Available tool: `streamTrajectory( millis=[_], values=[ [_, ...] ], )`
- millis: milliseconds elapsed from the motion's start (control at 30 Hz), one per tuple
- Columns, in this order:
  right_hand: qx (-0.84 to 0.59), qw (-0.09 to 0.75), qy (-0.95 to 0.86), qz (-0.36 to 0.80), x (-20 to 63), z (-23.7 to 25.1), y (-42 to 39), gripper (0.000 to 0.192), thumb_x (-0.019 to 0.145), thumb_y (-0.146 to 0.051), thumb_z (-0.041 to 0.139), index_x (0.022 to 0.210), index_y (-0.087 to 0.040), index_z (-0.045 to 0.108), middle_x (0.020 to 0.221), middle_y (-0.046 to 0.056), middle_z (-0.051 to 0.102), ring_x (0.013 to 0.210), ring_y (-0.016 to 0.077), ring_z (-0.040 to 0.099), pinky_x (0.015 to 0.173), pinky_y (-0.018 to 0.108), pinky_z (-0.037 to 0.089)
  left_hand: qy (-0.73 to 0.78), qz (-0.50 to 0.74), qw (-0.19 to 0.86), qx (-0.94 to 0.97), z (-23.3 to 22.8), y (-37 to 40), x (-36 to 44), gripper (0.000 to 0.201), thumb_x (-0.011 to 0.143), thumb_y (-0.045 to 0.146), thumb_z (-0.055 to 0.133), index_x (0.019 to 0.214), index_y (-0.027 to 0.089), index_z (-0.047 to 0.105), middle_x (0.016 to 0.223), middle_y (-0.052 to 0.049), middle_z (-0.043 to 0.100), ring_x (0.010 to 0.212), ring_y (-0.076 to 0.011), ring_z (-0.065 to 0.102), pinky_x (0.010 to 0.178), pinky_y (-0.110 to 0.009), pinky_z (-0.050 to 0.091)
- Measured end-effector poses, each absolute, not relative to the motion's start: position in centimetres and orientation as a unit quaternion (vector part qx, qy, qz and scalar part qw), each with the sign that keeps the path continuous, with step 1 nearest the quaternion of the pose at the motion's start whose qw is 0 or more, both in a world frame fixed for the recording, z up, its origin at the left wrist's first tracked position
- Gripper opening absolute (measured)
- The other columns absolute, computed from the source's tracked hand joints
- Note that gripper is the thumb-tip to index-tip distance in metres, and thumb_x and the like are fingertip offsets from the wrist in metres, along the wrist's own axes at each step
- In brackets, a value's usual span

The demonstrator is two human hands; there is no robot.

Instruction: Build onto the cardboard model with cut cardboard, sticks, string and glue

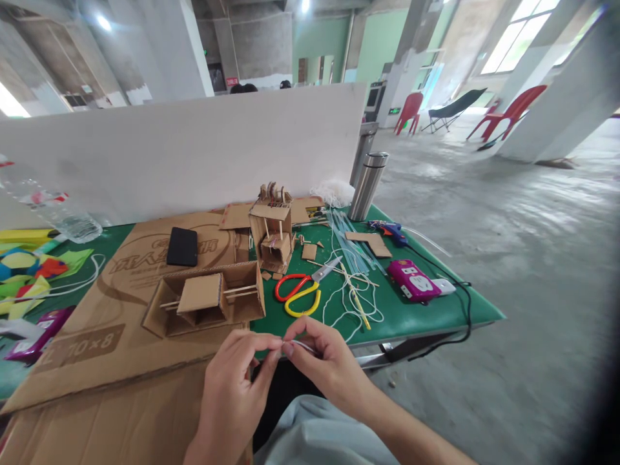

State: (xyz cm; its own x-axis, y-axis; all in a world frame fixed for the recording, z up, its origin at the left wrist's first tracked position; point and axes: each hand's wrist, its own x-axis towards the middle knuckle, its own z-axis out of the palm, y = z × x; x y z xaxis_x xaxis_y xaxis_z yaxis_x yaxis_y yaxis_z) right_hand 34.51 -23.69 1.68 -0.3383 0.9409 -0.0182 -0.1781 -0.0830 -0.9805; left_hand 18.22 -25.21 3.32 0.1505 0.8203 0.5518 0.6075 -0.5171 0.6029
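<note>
left hand [236,367]: pinching | right hand [329,356]: pinching | fingertips [275,341] close together | right forearm [400,413] slanting

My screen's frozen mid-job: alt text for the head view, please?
Left hand and right hand meet at the fingertips, the right holding white string, at a green table. Scissors and a cardboard box lie beyond; a glue gun lies farther right.
</note>
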Motion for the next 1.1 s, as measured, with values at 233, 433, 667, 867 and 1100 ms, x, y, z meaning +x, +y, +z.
streamTrajectory(
  millis=[233, 433, 667, 867, 1100],
  values=[
    [-0.386, 0.441, -0.515, 0.625, 34.5, 1.5, -23.6, 0.040, 0.080, -0.054, 0.072, 0.087, -0.016, 0.063, 0.053, -0.010, 0.030, 0.050, 0.0079, 0.021, 0.045, 0.024, 0.014, 0.462, 0.469, 0.096, 0.747, 3.4, -25.1, 18.5, 0.011, 0.087, 0.014, 0.065, 0.082, 0.024, 0.068, 0.089, 0.000, 0.077, 0.079, -0.0129, 0.071, 0.065, -0.019, 0.057],
    [-0.363, 0.476, -0.483, 0.639, 34.6, 1.7, -23.8, 0.031, 0.073, -0.041, 0.083, 0.079, -0.015, 0.068, 0.063, -0.003, 0.055, 0.058, 0.0088, 0.037, 0.053, 0.023, 0.027, 0.466, 0.482, 0.121, 0.732, 3.4, -25.2, 18.6, 0.015, 0.085, 0.013, 0.065, 0.075, 0.024, 0.067, 0.085, 0.001, 0.077, 0.076, -0.0123, 0.072, 0.060, -0.017, 0.057],
    [-0.316, 0.499, -0.446, 0.672, 34.6, 1.3, -23.5, 0.035, 0.076, -0.047, 0.079, 0.075, -0.015, 0.067, 0.053, -0.007, 0.042, 0.051, 0.0061, 0.027, 0.047, 0.022, 0.020, 0.484, 0.513, 0.197, 0.681, 3.3, -25.5, 19.4, 0.010, 0.084, 0.021, 0.070, 0.075, 0.024, 0.069, 0.081, 0.002, 0.076, 0.067, -0.0116, 0.072, 0.055, -0.016, 0.055],
    [-0.325, 0.508, -0.459, 0.652, 34.6, 0.9, -23.8, 0.036, 0.083, -0.050, 0.072, 0.075, -0.016, 0.063, 0.052, -0.009, 0.031, 0.049, 0.0060, 0.020, 0.044, 0.021, 0.014, 0.531, 0.477, 0.232, 0.661, 3.1, -26.0, 19.4, 0.009, 0.083, 0.029, 0.069, 0.089, 0.022, 0.069, 0.080, 0.000, 0.076, 0.060, -0.0121, 0.067, 0.055, -0.019, 0.055],
    [-0.386, 0.501, -0.633, 0.447, 35.1, 0.9, -24.4, 0.016, 0.091, -0.026, 0.059, 0.081, -0.017, 0.066, 0.053, -0.008, 0.035, 0.048, 0.0070, 0.026, 0.044, 0.021, 0.020, 0.539, 0.423, 0.325, 0.652, 3.1, -26.1, 19.2, 0.035, 0.094, 0.041, 0.051, 0.082, 0.018, 0.074, 0.077, -0.006, 0.074, 0.070, -0.0173, 0.070, 0.064, -0.024, 0.053]
  ],
)
